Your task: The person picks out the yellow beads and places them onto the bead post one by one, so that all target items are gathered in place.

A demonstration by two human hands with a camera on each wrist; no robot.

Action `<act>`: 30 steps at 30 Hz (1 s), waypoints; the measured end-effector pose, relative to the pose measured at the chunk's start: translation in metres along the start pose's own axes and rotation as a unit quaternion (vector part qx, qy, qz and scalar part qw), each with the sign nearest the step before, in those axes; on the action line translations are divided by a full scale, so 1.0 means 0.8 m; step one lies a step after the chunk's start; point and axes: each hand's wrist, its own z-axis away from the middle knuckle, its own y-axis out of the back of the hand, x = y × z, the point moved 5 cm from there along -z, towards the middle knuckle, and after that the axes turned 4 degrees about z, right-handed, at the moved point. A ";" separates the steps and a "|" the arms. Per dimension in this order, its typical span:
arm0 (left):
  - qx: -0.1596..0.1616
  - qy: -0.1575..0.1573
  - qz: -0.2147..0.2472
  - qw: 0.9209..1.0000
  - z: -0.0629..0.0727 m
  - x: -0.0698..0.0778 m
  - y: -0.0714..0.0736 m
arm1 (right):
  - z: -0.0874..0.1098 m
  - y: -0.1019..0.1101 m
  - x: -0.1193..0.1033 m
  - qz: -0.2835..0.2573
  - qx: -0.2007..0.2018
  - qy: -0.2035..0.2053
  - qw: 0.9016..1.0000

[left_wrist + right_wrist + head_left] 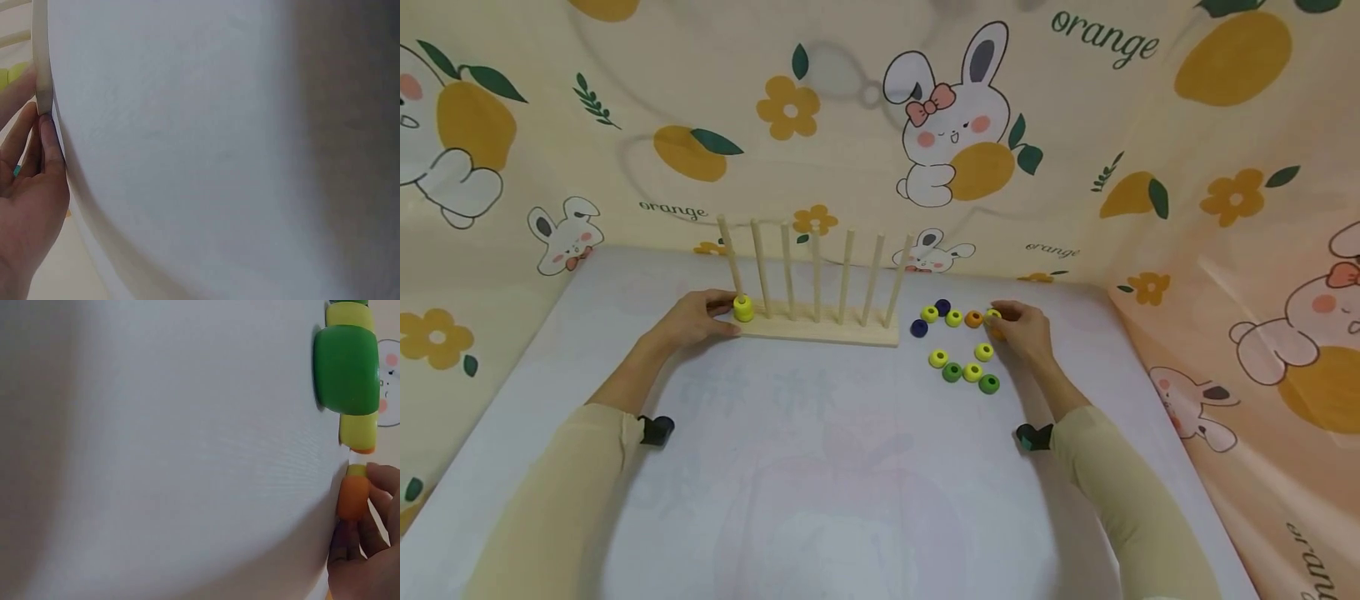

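At the left end of a pale wooden peg rack [820,332], my left hand [700,318] grips the base between thumb and fingers; the left wrist view shows the fingertips at the base's end [42,69]. Yellow beads [743,309] sit low on the leftmost peg, beside that hand. My right hand [1024,329] is at the right of the loose beads, its fingertips pinching a yellow bead [993,315]. Just in front of it lies an orange bead [354,497], which partly hides the yellow one in the right wrist view.
Loose beads lie right of the rack: dark blue [919,328], yellow [938,358], orange [973,319] and green [988,384]. The other pegs [817,279] stand bare. A printed cloth [850,167] hangs behind the white tabletop [820,500].
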 end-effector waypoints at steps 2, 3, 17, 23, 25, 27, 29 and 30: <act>0.000 0.002 0.001 1.000 0.000 0.000 0.000 | 0.000 0.001 -0.001 0.006 -0.002 -0.003 1.000; 0.000 0.002 0.002 1.000 0.000 0.000 0.000 | 0.000 0.001 -0.002 0.008 -0.003 -0.005 1.000; -0.002 -0.001 0.010 1.000 0.003 0.003 0.000 | 0.003 0.018 -0.008 -0.022 0.028 0.031 0.999; 0.000 -0.002 -0.001 1.000 0.001 0.002 0.001 | 0.002 0.027 -0.017 -0.020 0.046 0.075 0.996; -0.002 -0.002 0.002 1.000 0.000 0.001 0.001 | 0.002 0.030 -0.020 -0.033 0.044 0.079 0.995; -0.005 -0.003 0.008 1.000 0.000 0.001 0.001 | 0.001 0.033 -0.024 -0.059 0.039 0.084 0.994; -0.006 -0.004 0.011 1.000 0.001 0.002 0.001 | 0.001 0.036 -0.028 -0.082 0.036 0.088 0.992; -0.006 -0.005 0.011 1.000 0.001 0.002 0.001 | 0.002 0.037 -0.030 -0.096 0.034 0.088 0.991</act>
